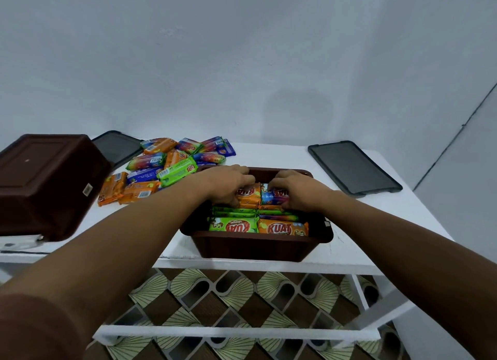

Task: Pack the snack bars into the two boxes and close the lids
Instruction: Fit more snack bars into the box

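— What lies nearest in the open box (255,248)?

— Against its near wall a front green bar (232,225) and a front orange bar (282,228) are laid end to end, with their long axes running side to side. More bars are stacked on edge behind them.

— And the hands?

— Both are placed over the box's far half. An orange bar (248,194) is gripped by the left hand (227,183), with the fingers curled over its top edge. A blue bar (271,195) is gripped likewise by the right hand (294,189). Both bars are held with their long axes side to side, matching the rows, so little turning is judged to be needed before they are pressed down.

— Where is the remaining stock?

— The loose bars (172,166) are heaped beyond the box's far-left corner, so they are judged to be reached more readily by the left hand.

— What else is to be dealt with?

— One lid (352,169) is laid to the right of the open box, nearer the right hand. The second box (45,182) is seen overturned well to the left. Another lid (118,147) is partly hidden beyond it.
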